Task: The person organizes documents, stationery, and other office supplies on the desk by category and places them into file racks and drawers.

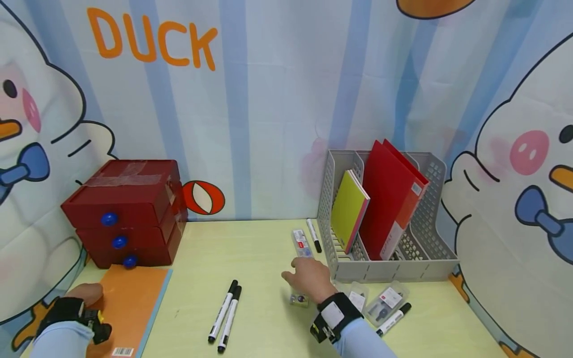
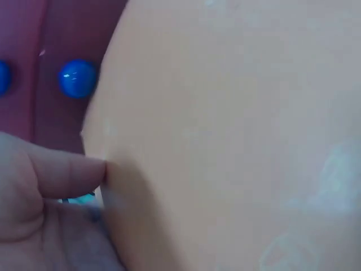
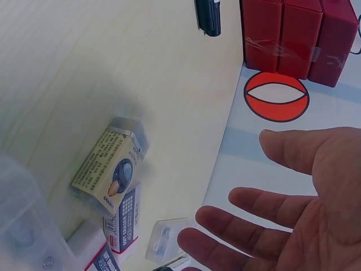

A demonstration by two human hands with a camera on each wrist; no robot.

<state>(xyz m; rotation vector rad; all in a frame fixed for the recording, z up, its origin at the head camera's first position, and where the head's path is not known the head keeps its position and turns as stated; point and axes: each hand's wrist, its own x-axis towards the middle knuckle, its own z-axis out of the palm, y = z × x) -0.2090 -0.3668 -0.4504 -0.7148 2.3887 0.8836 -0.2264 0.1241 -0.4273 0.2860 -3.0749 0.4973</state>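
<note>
At the lower left, my left hand (image 1: 88, 293) holds the left edge of an orange booklet (image 1: 130, 298) that lies before the red drawer box; in the left wrist view the thumb (image 2: 76, 174) is on the edge of its surface (image 2: 225, 135). My right hand (image 1: 310, 279) hovers over small items on the right of the table, holding nothing, its fingers spread in the right wrist view (image 3: 265, 209). Beneath it is a small beige box (image 3: 107, 169), seen also in the head view (image 1: 299, 300), with eraser-like boxes (image 3: 122, 223) beside it.
A red drawer box (image 1: 121, 209) with blue knobs stands at left. Two markers (image 1: 226, 315) lie mid-table. A grey organizer (image 1: 394, 272) holds a yellow-green notebook (image 1: 349, 209) and red folder (image 1: 387, 199). Clear cases (image 1: 387, 303) and a marker (image 1: 394, 319) lie before it; another marker (image 1: 314, 235) lies beside it.
</note>
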